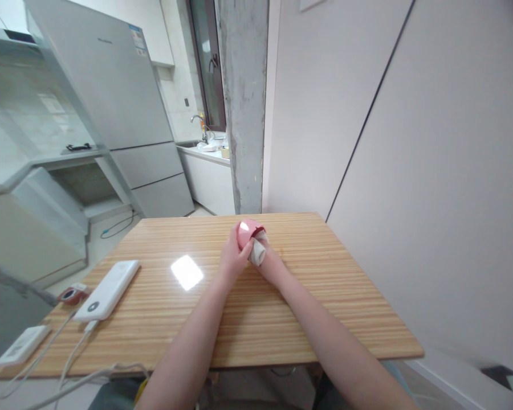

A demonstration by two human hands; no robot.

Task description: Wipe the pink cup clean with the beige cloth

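My left hand (233,254) is wrapped round a small, shiny pink bowl (245,230), held tilted above the far middle of the table with its opening towards my right hand. A white cloth or tissue (257,252) is bunched at the bowl's opening. My right hand (268,259) is closed on this cloth, its fingers partly hidden by the cloth and the bowl's rim. Both forearms reach forward over the wooden table (162,336).
On the table's left side lie a white power bank (111,289) with a cable, a small red round object (70,294) and a white power strip (22,344). Behind stand a fridge (106,85) and a concrete pillar (244,108). A white wall (325,97) borders the right.
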